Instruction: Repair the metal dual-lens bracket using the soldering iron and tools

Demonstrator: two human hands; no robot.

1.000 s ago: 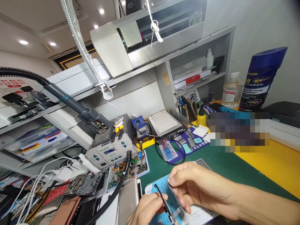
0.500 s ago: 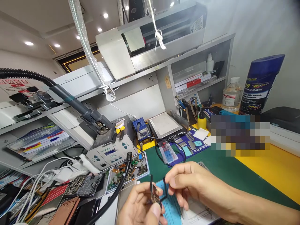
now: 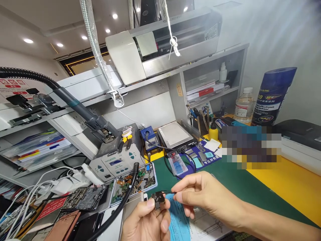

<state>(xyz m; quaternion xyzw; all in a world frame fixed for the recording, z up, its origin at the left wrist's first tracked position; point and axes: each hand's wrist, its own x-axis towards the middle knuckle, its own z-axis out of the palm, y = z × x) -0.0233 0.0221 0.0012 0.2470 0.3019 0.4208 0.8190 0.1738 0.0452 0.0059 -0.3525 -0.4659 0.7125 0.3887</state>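
Low in the middle, my left hand [image 3: 142,219] grips a small dark electronic module [image 3: 158,200] between thumb and fingers. A thin black flex strip [image 3: 167,192] runs from the module to the right. Its free end is pinched between the thumb and forefinger of my right hand [image 3: 208,195]. The module's flat dark face is turned up; finer details are too small to read. Beneath my hands lie a blue printed paper [image 3: 180,222] and a white sheet with line drawings [image 3: 209,229].
A green mat [image 3: 240,182] covers the bench. Left of my hands are a parts tray [image 3: 154,180], a black hose [image 3: 125,197] and a phone circuit board [image 3: 85,197]. Behind stand a grey soldering station [image 3: 114,164] and a heating plate [image 3: 175,135]. A blue spray can [image 3: 273,97] stands at right.
The module has been turned over, so its flat dark face shows and the strip, bent upright before, now stretches sideways between my hands. The view has shifted slightly.
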